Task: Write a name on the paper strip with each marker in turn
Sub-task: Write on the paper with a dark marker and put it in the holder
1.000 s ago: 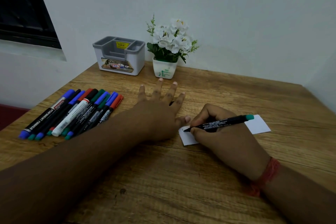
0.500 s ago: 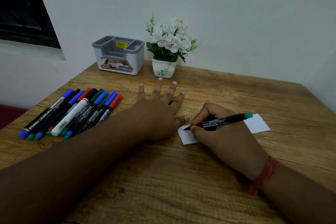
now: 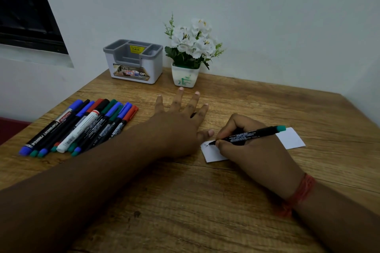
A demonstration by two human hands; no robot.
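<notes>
Evidently to keep the paper strip [image 3: 291, 138] near the tabletop's right edge from sliding, the left hand [image 3: 181, 127] lies flat, fingers spread, beside it while the right hand [image 3: 253, 150] pinches the green-capped marker [image 3: 248, 134], seemingly just past "Sa"

The table [image 3: 185, 201] is brown with wood grain. The strip [image 3: 292, 138] is white. The marker [image 3: 249, 134] is black with a green end. The markers [image 3: 82, 127] have blue, green, red and black caps. The pot [image 3: 185, 78] is white with green strokes, the flowers [image 3: 193, 39] white. The organizer [image 3: 133, 61] is grey-and-white with a yellow sticker. The wristband [image 3: 302, 191] is red.
</notes>
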